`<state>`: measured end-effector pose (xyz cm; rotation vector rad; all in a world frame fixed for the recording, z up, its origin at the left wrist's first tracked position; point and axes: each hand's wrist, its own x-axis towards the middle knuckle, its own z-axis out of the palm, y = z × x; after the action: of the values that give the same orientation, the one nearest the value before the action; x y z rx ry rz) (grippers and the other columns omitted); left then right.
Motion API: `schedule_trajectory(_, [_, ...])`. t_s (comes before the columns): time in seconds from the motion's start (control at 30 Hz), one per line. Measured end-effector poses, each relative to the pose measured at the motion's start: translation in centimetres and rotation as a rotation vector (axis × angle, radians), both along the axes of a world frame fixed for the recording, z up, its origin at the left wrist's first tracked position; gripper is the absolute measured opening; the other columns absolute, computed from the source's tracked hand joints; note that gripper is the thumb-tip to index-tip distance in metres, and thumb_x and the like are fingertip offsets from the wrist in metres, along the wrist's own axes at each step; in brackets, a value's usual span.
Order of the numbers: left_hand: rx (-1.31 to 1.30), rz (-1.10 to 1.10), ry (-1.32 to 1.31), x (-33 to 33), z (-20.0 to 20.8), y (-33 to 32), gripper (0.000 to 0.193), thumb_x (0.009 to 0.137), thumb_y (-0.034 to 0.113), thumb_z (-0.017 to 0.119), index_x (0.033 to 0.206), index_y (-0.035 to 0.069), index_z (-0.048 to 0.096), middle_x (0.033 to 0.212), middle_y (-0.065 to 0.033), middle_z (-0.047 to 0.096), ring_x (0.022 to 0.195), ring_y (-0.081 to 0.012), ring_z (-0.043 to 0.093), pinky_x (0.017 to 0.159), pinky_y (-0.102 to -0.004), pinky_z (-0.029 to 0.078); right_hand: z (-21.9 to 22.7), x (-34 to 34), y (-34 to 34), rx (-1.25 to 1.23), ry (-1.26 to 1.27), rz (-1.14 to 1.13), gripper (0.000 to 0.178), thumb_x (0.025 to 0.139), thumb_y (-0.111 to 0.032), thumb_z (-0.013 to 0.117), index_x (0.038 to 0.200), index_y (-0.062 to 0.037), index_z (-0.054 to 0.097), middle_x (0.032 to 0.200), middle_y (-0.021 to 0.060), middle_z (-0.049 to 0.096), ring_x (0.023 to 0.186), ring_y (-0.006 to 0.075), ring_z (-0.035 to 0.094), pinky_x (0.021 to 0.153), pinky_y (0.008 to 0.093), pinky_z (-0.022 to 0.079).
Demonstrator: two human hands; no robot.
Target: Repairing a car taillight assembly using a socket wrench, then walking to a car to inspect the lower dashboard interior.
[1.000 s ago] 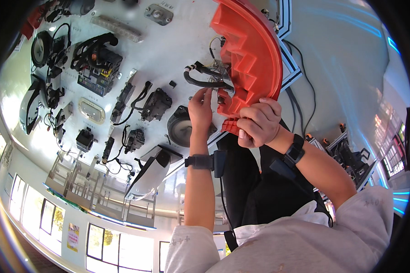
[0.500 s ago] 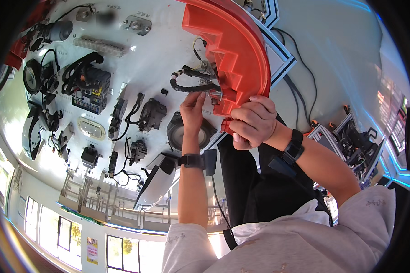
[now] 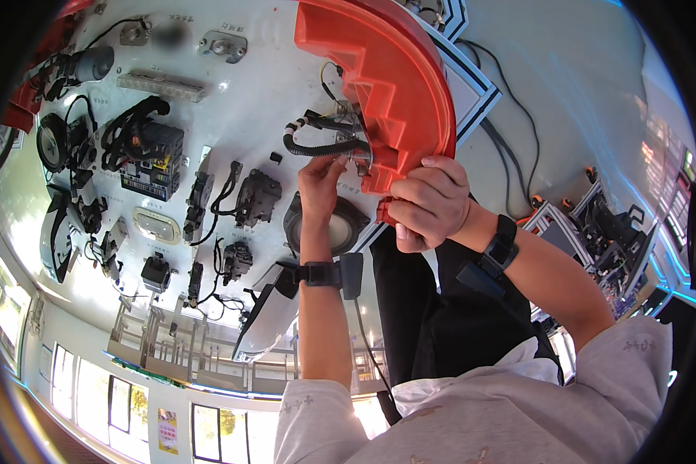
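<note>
A large red curved plastic part (image 3: 414, 93), stepped along its inner side and resembling a car tail-light housing, stands out from a white board. My right hand (image 3: 431, 203) is closed around its lower end, thumb and fingers wrapped over the red edge. A black corrugated wiring harness (image 3: 317, 148) loops to a bulb socket at the inner side of the red part. My left hand (image 3: 319, 185) pinches at the harness end beside that socket; the fingertips partly hide what they hold. Thin yellow and black wires (image 3: 326, 81) run behind the red part.
Mounted on the white board (image 3: 247, 93) are a fuse box (image 3: 153, 158), a round speaker (image 3: 329, 224), an oval lamp (image 3: 156, 225), a black connector unit (image 3: 257, 197) and a wing mirror (image 3: 267, 317). Black cables (image 3: 510, 155) lie on the floor at right, near a metal-framed stand (image 3: 588, 247).
The view has shifted slightly, so the board and red part appear a little to the left. Both hands keep their grips; the left fingers have moved slightly at the harness end.
</note>
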<state>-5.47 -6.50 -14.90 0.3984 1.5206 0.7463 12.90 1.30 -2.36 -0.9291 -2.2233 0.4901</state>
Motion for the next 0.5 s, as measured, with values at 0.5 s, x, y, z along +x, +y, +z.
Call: schedule_trajectory(0.5, [0.057, -0.343, 0.234, 0.3, 3.4, 2.6, 0.017, 0.090, 0.013, 0.058, 0.098, -0.001, 0.062, 0.076, -0.0108, 0.066, 0.062, -0.0156, 0.061, 0.059, -0.0309, 0.048, -0.2, -0.1, -0.1, 0.001, 0.029, -0.001, 0.006, 0.066, -0.019, 0.053, 0.069, -0.0132, 0.053, 0.077, 0.0006, 0.058, 0.066, 0.0152, 0.056, 0.088, 0.0324, 0.042])
